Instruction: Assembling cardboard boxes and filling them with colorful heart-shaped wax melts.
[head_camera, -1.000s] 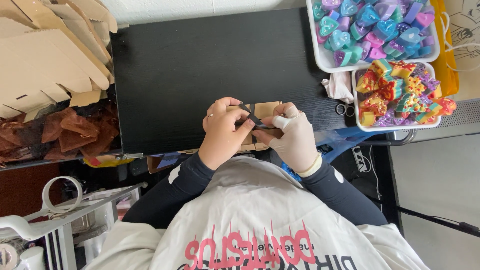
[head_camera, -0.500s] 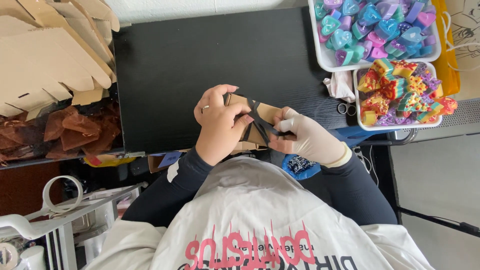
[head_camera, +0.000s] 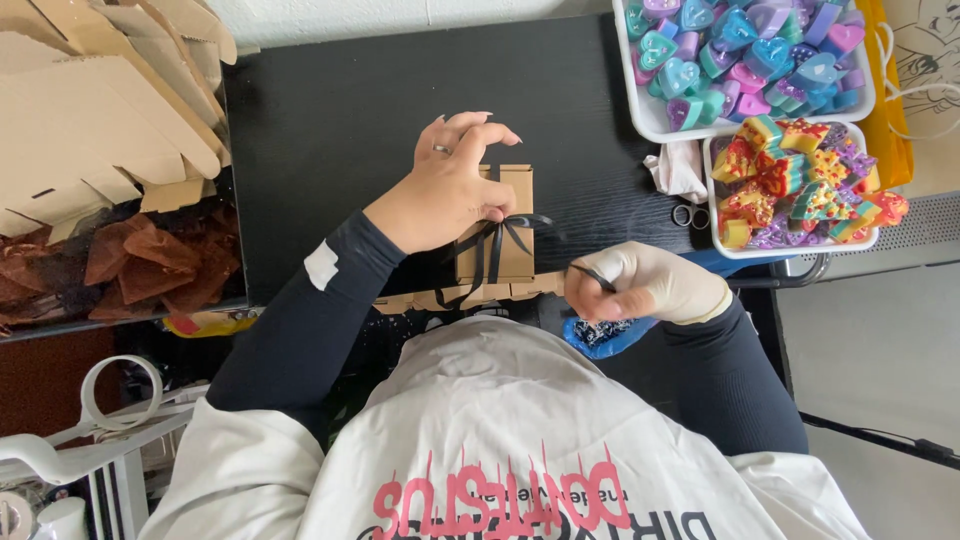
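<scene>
Head view, only one there is: my left hand (head_camera: 447, 192) lies on a small brown cardboard box (head_camera: 507, 225) near the front edge of the black table (head_camera: 330, 110), fingers spread and curled over the box's top left part, pressing it flat, not gripping it; ring on one finger. A black ribbon (head_camera: 497, 240) crosses the box and is knotted roughly at its middle, loose tails hanging off the near side toward me. My right hand (head_camera: 640, 283), in a white glove, sits to the right of the box and a bit nearer me, closed to a fist, pinching one black ribbon end that runs from the knot to the fist. Right hand does not touch the box. Under the box's near edge, a flat strip of cardboard (head_camera: 440, 298) lies along the table edge. Under my right hand, something blue (head_camera: 605, 335), can't tell what. Far right of the table: a white tray (head_camera: 640, 95) full of heart-shaped soaps in teal, purple and pink, and just below it a second white tray (head_camera: 800, 245) with rainbow-coloured soaps. Crumpled white cloth (head_camera: 678, 170) and a small pair of scissors (head_camera: 690, 215) sit between the trays and the box. Left of the table: a stack of flat unfolded cardboard boxes (head_camera: 100, 110), brown tissue paper (head_camera: 140, 265) below them. Tape roll (head_camera: 120, 390) at lower left, off the table.
</scene>
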